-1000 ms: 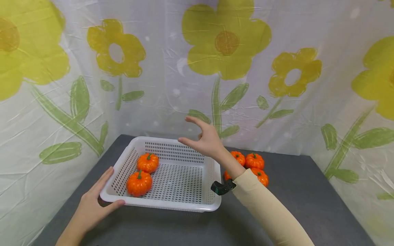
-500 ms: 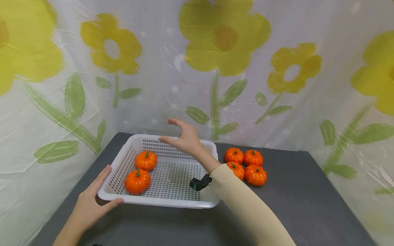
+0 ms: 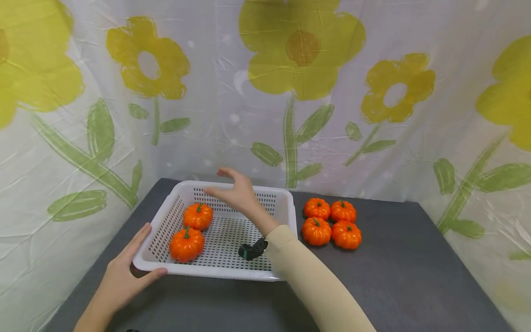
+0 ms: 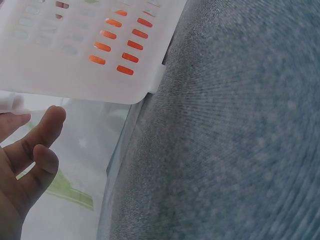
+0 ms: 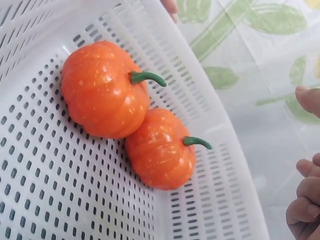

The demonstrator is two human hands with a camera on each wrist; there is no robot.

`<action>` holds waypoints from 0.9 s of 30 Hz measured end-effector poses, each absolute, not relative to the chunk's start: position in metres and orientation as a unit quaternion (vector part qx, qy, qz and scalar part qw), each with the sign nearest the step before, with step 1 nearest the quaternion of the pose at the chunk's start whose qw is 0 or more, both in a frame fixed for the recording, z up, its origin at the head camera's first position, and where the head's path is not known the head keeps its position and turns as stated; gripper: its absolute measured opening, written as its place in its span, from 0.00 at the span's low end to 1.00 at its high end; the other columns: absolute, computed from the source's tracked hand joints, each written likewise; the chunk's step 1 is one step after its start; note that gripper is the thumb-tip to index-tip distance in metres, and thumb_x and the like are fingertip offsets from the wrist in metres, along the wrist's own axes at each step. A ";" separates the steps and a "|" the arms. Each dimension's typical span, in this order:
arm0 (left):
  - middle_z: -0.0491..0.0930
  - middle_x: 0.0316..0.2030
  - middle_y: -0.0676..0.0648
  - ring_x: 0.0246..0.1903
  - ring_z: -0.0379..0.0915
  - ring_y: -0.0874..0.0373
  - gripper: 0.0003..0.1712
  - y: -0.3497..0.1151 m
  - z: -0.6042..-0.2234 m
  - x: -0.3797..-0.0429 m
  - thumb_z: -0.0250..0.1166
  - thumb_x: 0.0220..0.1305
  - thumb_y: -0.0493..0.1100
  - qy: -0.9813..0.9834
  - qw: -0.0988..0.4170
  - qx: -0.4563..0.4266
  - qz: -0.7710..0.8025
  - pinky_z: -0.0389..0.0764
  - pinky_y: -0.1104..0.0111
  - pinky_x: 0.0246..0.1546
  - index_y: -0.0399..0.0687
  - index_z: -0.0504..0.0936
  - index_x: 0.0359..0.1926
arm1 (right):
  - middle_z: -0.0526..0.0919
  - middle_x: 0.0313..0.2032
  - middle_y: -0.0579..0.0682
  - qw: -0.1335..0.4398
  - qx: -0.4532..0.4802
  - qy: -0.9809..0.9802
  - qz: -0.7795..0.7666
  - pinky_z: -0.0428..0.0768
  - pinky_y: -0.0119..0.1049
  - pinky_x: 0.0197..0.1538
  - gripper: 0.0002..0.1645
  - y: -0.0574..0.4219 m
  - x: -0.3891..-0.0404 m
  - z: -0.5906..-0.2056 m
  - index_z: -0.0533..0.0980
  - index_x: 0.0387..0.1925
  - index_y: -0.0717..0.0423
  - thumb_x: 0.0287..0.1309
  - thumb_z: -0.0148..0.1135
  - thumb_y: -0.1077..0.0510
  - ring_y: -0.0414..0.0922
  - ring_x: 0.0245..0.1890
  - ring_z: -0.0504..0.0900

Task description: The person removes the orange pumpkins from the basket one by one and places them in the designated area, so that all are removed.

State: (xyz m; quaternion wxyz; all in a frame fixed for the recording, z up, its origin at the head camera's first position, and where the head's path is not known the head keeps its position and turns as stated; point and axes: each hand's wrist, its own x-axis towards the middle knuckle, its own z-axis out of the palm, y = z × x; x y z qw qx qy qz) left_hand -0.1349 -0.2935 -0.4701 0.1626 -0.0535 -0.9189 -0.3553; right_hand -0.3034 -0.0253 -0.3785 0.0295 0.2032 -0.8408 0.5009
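Observation:
A white perforated plastic basket point(image 3: 215, 273) stands on the dark table with two orange toy pumpkins point(image 3: 186, 245) inside, side by side at its left. My left hand point(image 3: 120, 281) is at the basket's front left corner, thumb along the front rim and fingers extended along the left rim. In the left wrist view, its lower fingers point(image 4: 42, 132) are apart from the basket wall. Above the back of the basket, my right hand point(image 3: 236, 190) is held with thumb and fingers spread and nothing between them. The right wrist view shows both pumpkins point(image 5: 107, 90) touching, green stems visible.
Several more orange pumpkins point(image 3: 317, 231) sit in a tight group on the table point(image 3: 394, 267), right of the basket. A curtain with yellow flowers point(image 3: 303, 46) hangs behind and along both sides. A black strap device point(image 3: 252, 250) is on the right wrist.
My right hand has moved left and slightly down over the basket, so the pumpkins on the right are fully visible. The left hand keeps its place at the corner.

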 end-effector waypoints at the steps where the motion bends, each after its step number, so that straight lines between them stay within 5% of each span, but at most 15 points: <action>1: 0.57 0.83 0.42 0.72 0.64 0.28 0.66 -0.294 -0.470 -0.134 0.85 0.52 0.53 -0.919 0.165 -0.054 -0.355 0.68 0.62 0.71 0.59 0.56 0.85 | 0.79 0.70 0.44 0.027 0.202 -0.840 0.503 0.71 0.52 0.75 0.48 -0.027 -0.303 -0.379 0.71 0.76 0.48 0.59 0.78 0.39 0.48 0.74 0.72; 4: 0.58 0.82 0.43 0.71 0.65 0.28 0.66 -0.294 -0.471 -0.133 0.85 0.52 0.52 -0.919 0.170 -0.054 -0.353 0.53 0.86 0.64 0.60 0.56 0.85 | 0.79 0.70 0.45 0.022 0.201 -0.838 0.506 0.72 0.51 0.74 0.47 -0.031 -0.304 -0.382 0.71 0.76 0.48 0.60 0.77 0.39 0.48 0.74 0.72; 6: 0.57 0.82 0.43 0.71 0.65 0.28 0.66 -0.294 -0.471 -0.132 0.85 0.52 0.52 -0.918 0.170 -0.054 -0.354 0.60 0.79 0.69 0.60 0.56 0.85 | 0.78 0.71 0.46 0.016 0.201 -0.838 0.507 0.73 0.51 0.73 0.47 -0.034 -0.305 -0.384 0.71 0.76 0.48 0.60 0.77 0.40 0.49 0.74 0.72; 8: 0.57 0.83 0.44 0.72 0.64 0.29 0.66 -0.294 -0.471 -0.132 0.85 0.52 0.52 -0.918 0.169 -0.053 -0.356 0.67 0.58 0.73 0.61 0.56 0.85 | 0.78 0.71 0.46 0.007 0.202 -0.839 0.505 0.74 0.51 0.73 0.48 -0.036 -0.306 -0.387 0.70 0.77 0.48 0.60 0.77 0.40 0.49 0.74 0.72; 11: 0.57 0.83 0.43 0.72 0.63 0.28 0.66 -0.294 -0.471 -0.134 0.85 0.51 0.52 -0.914 0.171 -0.057 -0.363 0.68 0.30 0.61 0.61 0.56 0.85 | 0.78 0.71 0.46 -0.013 0.209 -0.844 0.494 0.74 0.50 0.73 0.47 -0.038 -0.309 -0.393 0.70 0.77 0.49 0.61 0.76 0.39 0.49 0.74 0.72; 23: 0.58 0.82 0.44 0.73 0.62 0.28 0.65 -0.292 -0.468 -0.134 0.85 0.51 0.52 -0.912 0.174 -0.061 -0.368 0.66 0.32 0.66 0.61 0.57 0.85 | 0.80 0.69 0.48 -0.085 0.266 -0.866 0.415 0.72 0.43 0.74 0.43 -0.037 -0.318 -0.420 0.74 0.73 0.52 0.60 0.78 0.45 0.47 0.72 0.74; 27: 0.57 0.83 0.43 0.73 0.62 0.27 0.66 -0.292 -0.468 -0.134 0.85 0.51 0.52 -0.912 0.168 -0.057 -0.370 0.67 0.27 0.61 0.60 0.56 0.85 | 0.80 0.69 0.47 -0.108 0.267 -0.879 0.380 0.71 0.42 0.74 0.44 -0.038 -0.320 -0.426 0.74 0.74 0.50 0.58 0.79 0.46 0.46 0.71 0.75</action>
